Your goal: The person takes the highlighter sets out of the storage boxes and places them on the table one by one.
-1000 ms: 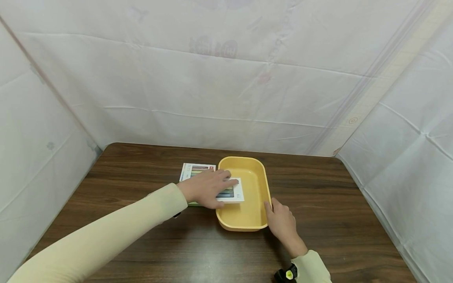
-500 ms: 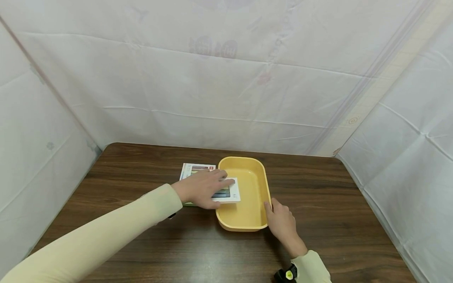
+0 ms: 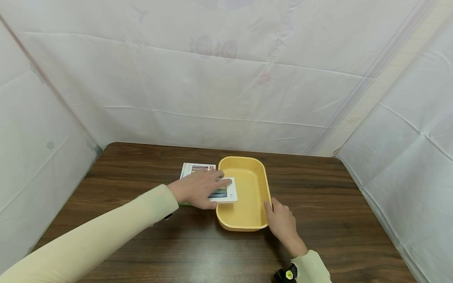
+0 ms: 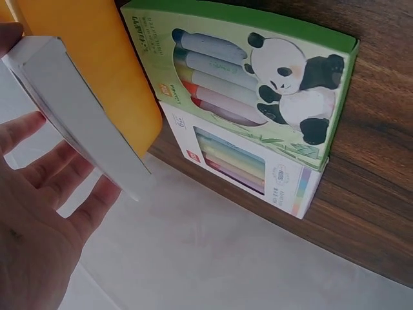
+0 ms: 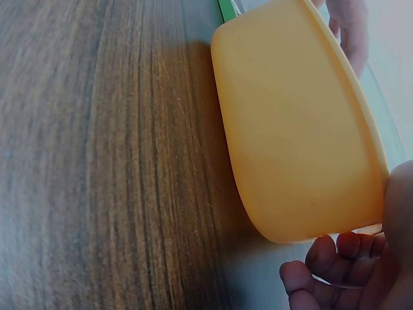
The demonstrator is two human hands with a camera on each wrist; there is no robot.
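My left hand [image 3: 198, 192] holds a white highlighter box [image 3: 231, 192] over the left rim of the yellow bin [image 3: 253, 188]. In the left wrist view the thumb and spread fingers grip the box [image 4: 90, 110] by its edges. Beyond it lie a green panda highlighter box [image 4: 284, 90] and another white highlighter box [image 4: 258, 174], side by side on the table; the head view has them mostly covered by my arm. My right hand [image 3: 283, 224] grips the bin's right rim near its front corner. From the right wrist, the fingers [image 5: 342, 265] curl below the bin's rim.
A dark wood-grain table [image 3: 318, 188] carries everything. White sheeting [image 3: 226, 86] hangs behind it and at both sides. A watch-like black band [image 3: 286, 274] sits on my right wrist.
My left hand has drawn a little to the left with the white highlighter box, which overlaps less of the bin. The right hand and bin keep their place.
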